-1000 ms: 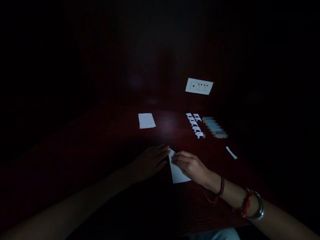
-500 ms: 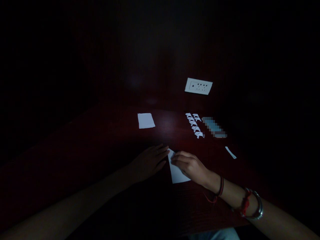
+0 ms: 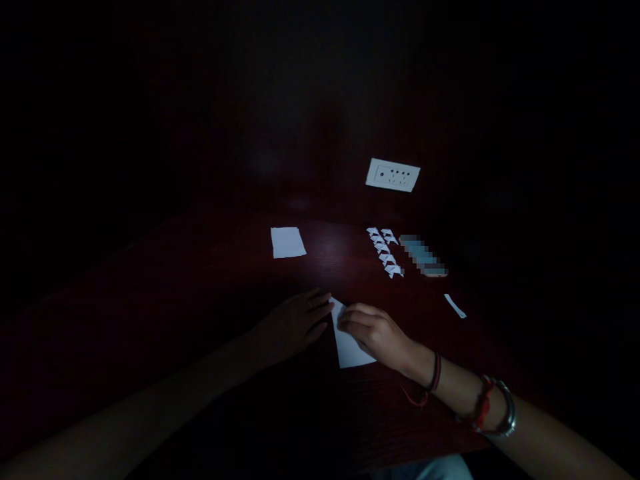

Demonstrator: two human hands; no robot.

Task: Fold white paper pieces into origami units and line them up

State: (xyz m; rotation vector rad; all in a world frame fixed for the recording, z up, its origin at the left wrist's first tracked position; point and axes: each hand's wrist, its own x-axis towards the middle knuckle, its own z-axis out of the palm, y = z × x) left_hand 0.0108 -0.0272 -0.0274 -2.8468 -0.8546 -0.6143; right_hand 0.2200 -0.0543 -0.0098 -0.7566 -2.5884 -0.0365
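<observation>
A white sheet of paper (image 3: 351, 350) lies on the dark red table, its upper edge slanting; it looks folded, though my right hand covers part of it. My left hand (image 3: 293, 325) lies low with its fingers stretched out, fingertips at the paper's upper left corner. Over the middle of the sheet, my right hand (image 3: 375, 333) has its fingers bent and pressed together on the paper. Its thumb is hidden. Beyond the hands are a stack of white paper (image 3: 288, 243) and, to the right, two rows of small folded paper pieces (image 3: 383, 247).
A phone (image 3: 424, 257), blurred out, lies right of the folded pieces. Nearer me is a narrow white paper strip (image 3: 455, 306). A white wall socket (image 3: 393, 175) is set in the dark panel behind the table (image 3: 225, 260). The surroundings are very dark.
The whole view has shifted slightly, so everything appears a little further left. Both hands keep nearly the same place on the paper.
</observation>
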